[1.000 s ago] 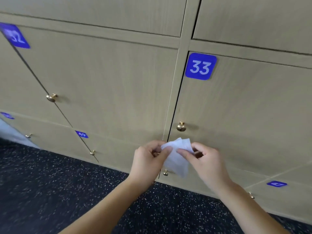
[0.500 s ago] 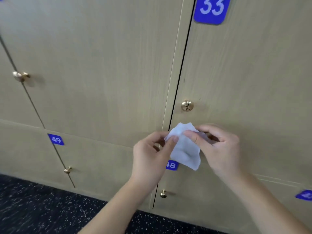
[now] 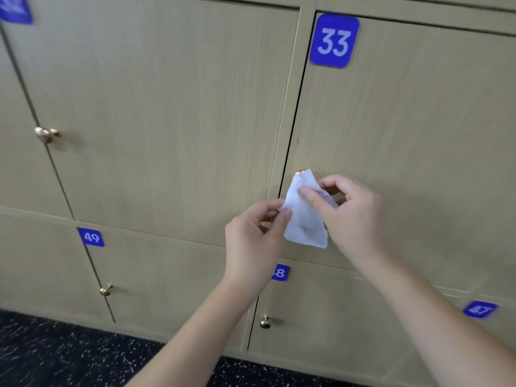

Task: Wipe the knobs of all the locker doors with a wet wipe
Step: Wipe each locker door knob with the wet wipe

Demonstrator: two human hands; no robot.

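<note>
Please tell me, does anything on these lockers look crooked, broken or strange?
Nothing stands out. The doors sit shut and even, the blue number plate 33 is straight, and the visible knobs look whole. The left hand and right hand pinch the wet wipe just at locker 33's knob.

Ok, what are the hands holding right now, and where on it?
Both hold the wet wipe: the left hand pinches its left edge, the right hand pinches its upper right part.

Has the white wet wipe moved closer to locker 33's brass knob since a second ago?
Yes. The white wet wipe rose toward locker 33's brass knob; its top corner now overlaps it.
</note>
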